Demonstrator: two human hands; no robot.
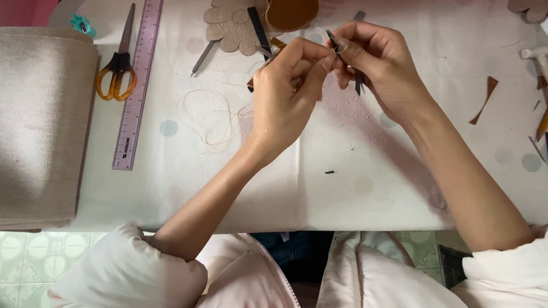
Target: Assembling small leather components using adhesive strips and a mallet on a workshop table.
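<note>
a white cloth-covered table stands over pale green patterned floor tiles; at twelve o'clock, left hand and right hand fingers pinch a small dark strip.

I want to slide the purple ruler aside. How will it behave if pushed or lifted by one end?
The purple ruler lies flat, long and thin, so it should slide, not roll. It looks like plastic: probably light, perhaps flexing slightly. The scissors lie right beside it and may get nudged.
</note>
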